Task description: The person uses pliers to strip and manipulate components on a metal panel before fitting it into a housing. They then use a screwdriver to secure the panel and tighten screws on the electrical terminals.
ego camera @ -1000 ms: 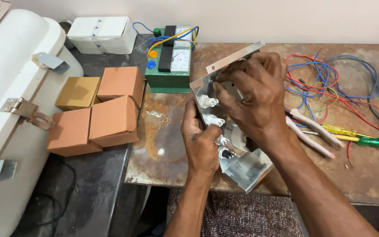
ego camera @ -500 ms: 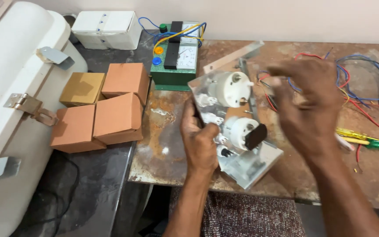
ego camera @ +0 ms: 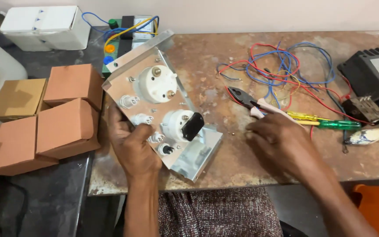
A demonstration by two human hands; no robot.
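— What have the hands got?
— My left hand (ego camera: 133, 147) grips the metal panel (ego camera: 163, 103) by its lower edge, tilted up off the desk (ego camera: 224, 153). My right hand (ego camera: 281, 142) rests loosely curled by the pliers (ego camera: 246, 98), holding nothing.
— How does it handle?
— Stiff thin sheet, likely light but sharp-edged; I'd grip bare edges, never the white meter backs (ego camera: 156, 83).
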